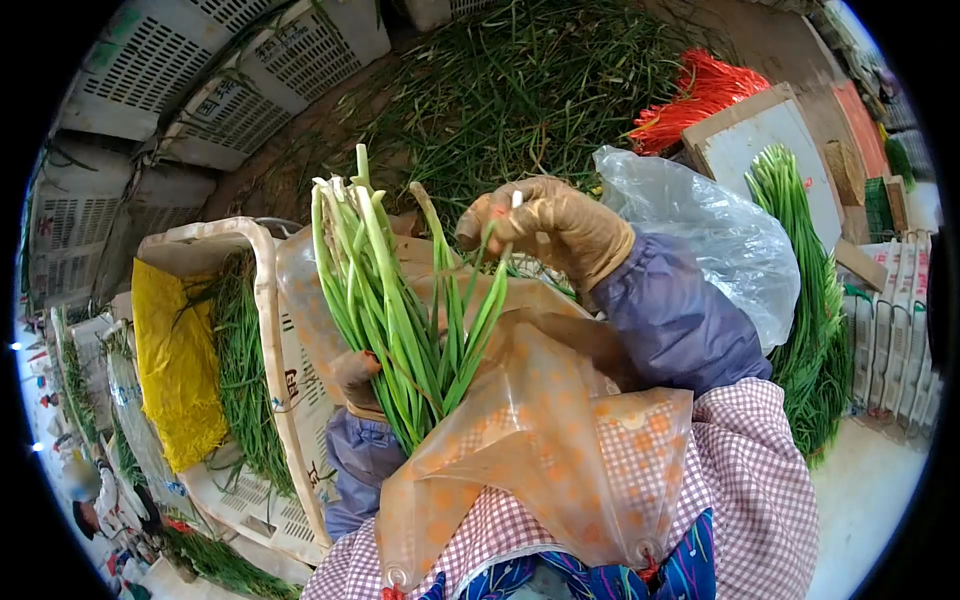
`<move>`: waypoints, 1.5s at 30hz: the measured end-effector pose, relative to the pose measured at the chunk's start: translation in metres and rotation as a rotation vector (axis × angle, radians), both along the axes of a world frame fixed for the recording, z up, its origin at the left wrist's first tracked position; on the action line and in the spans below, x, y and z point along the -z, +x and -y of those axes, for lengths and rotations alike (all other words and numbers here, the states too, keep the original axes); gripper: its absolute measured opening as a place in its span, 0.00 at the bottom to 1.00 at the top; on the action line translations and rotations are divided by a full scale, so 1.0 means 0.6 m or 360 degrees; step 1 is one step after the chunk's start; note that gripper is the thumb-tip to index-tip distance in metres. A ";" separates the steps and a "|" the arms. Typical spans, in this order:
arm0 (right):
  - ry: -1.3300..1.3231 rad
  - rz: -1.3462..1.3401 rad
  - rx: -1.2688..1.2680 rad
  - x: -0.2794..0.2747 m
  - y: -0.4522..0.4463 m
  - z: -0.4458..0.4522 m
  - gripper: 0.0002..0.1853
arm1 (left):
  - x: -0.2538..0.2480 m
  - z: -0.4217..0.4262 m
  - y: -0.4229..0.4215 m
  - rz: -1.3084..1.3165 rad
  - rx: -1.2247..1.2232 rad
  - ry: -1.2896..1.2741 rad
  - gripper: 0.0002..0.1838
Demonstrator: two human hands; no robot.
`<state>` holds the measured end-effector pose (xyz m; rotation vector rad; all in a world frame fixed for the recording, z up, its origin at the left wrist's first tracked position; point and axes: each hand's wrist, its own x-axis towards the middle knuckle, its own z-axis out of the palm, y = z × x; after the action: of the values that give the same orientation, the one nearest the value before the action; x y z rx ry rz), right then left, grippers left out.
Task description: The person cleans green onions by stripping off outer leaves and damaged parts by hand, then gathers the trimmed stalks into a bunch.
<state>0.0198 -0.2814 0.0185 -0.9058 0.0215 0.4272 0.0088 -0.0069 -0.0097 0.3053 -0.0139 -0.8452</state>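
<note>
My left hand (358,383), partly hidden behind leaves, is closed round a bunch of green garlic (385,300). Its pale cut ends point up and the leaves fan down against my apron. To the right of the bunch, my right hand (553,228) wears a brown, stained glove. Its fingers are curled in a pinch on a single green garlic stalk (492,300), whose white end shows at the fingertips. The translucent orange-patterned apron (520,400) covers my lap below both hands.
A white plastic crate (268,320) with long greens and a yellow sack (175,360) stands at left. Leaf trimmings (500,95) cover the floor ahead. Red ties (700,100), a clear plastic bag (710,240) and a large green bundle (805,330) lie at right. Grey crates (290,60) stand behind.
</note>
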 end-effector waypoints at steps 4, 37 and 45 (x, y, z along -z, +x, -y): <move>0.0400 0.0028 0.0371 0.003 0.006 -0.016 0.06 | 0.003 0.006 -0.006 -0.0049 -0.0061 -0.0052 0.38; -0.1316 0.0518 0.0775 -0.064 0.023 0.044 0.18 | 0.019 0.001 -0.008 -0.0206 0.0032 0.0090 0.36; -0.1521 0.0551 -0.0048 -0.066 0.064 -0.023 0.13 | -0.004 0.008 -0.009 -0.0273 -0.0071 0.0172 0.35</move>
<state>0.0580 -0.2674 0.0581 -1.9149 -0.1151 0.2700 0.0032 -0.0117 -0.0073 0.3324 0.1979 -0.8272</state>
